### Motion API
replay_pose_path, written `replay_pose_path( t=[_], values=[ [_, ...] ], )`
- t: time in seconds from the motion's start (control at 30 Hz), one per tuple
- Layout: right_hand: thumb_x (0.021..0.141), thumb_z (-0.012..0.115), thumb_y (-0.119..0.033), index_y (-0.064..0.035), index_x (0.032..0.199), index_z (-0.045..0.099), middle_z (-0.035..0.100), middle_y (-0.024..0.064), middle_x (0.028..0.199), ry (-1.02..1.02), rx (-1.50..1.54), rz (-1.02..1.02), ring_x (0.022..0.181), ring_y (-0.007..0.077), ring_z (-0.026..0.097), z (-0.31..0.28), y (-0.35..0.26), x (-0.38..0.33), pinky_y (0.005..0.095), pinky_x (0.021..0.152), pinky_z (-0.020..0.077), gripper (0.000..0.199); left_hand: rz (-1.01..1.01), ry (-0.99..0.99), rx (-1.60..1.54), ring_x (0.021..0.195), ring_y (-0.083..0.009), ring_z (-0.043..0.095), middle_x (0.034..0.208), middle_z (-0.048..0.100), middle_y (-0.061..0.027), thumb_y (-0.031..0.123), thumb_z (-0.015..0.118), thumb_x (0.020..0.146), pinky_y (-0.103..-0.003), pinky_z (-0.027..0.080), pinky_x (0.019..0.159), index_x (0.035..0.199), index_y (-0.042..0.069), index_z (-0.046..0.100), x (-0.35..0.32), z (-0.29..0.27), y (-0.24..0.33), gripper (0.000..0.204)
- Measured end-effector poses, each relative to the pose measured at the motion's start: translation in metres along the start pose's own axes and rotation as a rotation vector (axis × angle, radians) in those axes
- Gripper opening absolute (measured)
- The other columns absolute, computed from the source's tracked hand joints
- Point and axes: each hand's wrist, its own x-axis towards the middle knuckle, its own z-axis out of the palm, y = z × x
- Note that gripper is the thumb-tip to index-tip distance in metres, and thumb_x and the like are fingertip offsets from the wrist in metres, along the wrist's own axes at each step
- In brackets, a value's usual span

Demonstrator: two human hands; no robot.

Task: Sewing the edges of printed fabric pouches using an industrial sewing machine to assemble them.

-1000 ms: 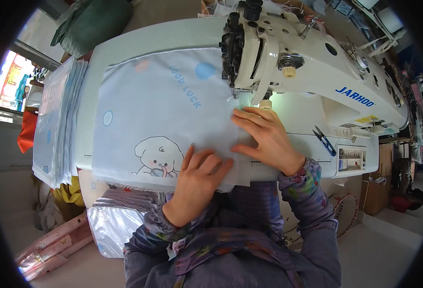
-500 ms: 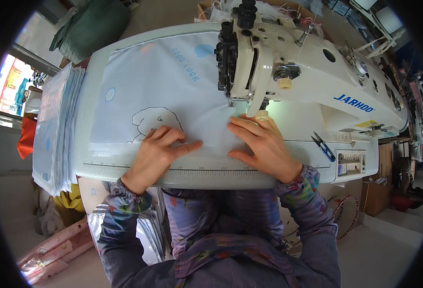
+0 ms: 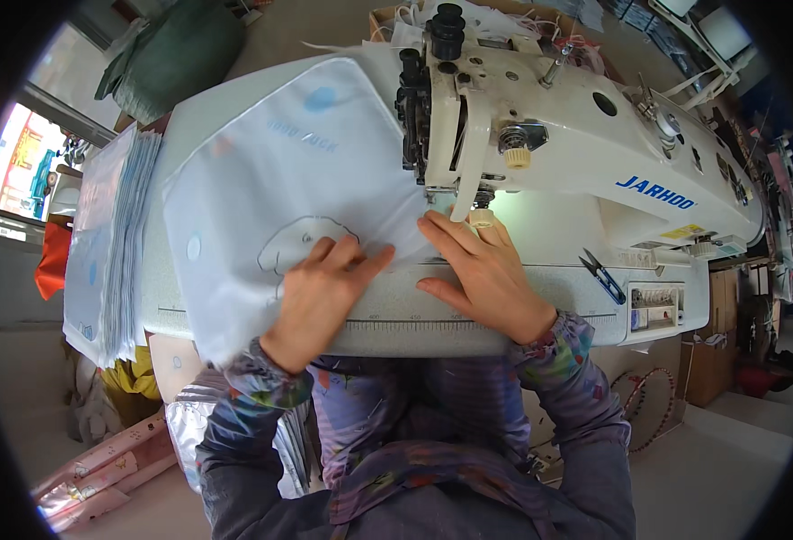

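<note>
A pale blue-white cloth [image 3: 261, 171] printed with a dog outline and coloured spots lies turned at an angle, its right part at the needle area of a white sewing machine [image 3: 540, 171]. My left hand [image 3: 329, 292] rests on the cloth beside the dog print, fingers somewhat bent, thumb stretched toward the needle. Flat by the cloth's right edge, just in front of the presser foot, lies my right hand [image 3: 477, 270] with its fingers extended. Its fingertips are close below the machine head, and some are partly hidden behind a cream knob [image 3: 481, 219].
Blue-handled thread snips [image 3: 603, 274] lie right of my right hand, beside a small parts tray [image 3: 655, 309]. A tall stack of folded cloths [image 3: 108, 243] stands at the table's left edge. A printed ruler runs along the table's [image 3: 396, 337] front edge.
The cloth has turned counter-clockwise, its near left corner now hanging toward the front edge. My left hand has shifted right with it; my right hand has moved slightly left.
</note>
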Motion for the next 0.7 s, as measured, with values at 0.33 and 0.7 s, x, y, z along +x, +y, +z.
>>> replay_pose_path(
  t=[0.33,0.7],
  values=[
    [0.095,0.075,-0.030,-0.0066,0.140,0.064,0.060,0.0119,0.147,0.034,-0.052,0.091,0.125,0.0368,0.055,0.002,-0.004,-0.005,0.0490,0.116,0.0386,0.051,-0.253,0.052,0.111,0.095,-0.0236,0.068,0.103,0.062,-0.0053,0.010,0.069,0.085,-0.036,0.061,0.067,0.127,0.012,0.072,0.002,0.025,0.074,0.042],
    [0.097,0.074,-0.016,-0.0016,0.140,0.063,0.060,0.0186,0.147,0.254,0.272,-0.001,0.132,0.0393,0.059,0.005,-0.009,-0.013,0.0469,0.109,0.0514,0.046,-0.674,0.181,0.339,0.097,-0.0439,0.070,0.101,0.074,-0.0215,0.041,0.073,0.100,-0.050,0.055,0.084,0.121,0.006,0.063,-0.149,-0.019,-0.232,0.042]
  ],
)
